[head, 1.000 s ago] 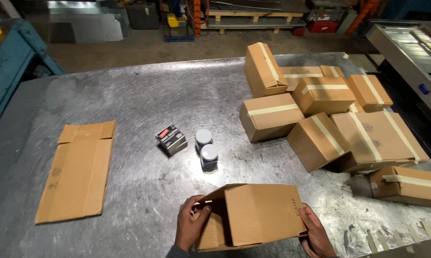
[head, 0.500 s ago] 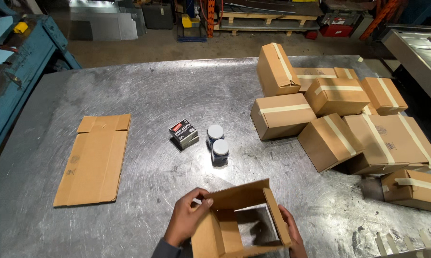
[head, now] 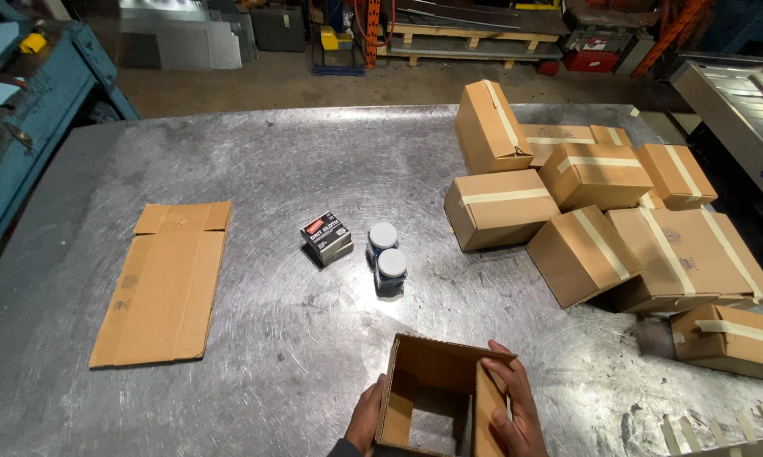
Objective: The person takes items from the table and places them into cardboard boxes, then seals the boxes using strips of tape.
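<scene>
An open cardboard box (head: 432, 372) stands at the near edge of the metal table (head: 297, 169), its opening facing up toward me. My left hand (head: 365, 419) presses against its left outer wall. My right hand (head: 513, 406) grips the right wall, fingers over the rim. Beyond the box stand two small jars with white lids (head: 387, 258) and a small dark packet (head: 326, 237) lying flat beside them.
A flattened cardboard box (head: 166, 283) lies at the left. A heap of several taped cardboard boxes (head: 601, 203) fills the right side. Strips of tape (head: 720, 427) hang at the near right edge. A blue bench (head: 26, 110) stands left of the table.
The box has been turned from lying on its side to standing with its opening up, and my hands have shifted to its two side walls.
</scene>
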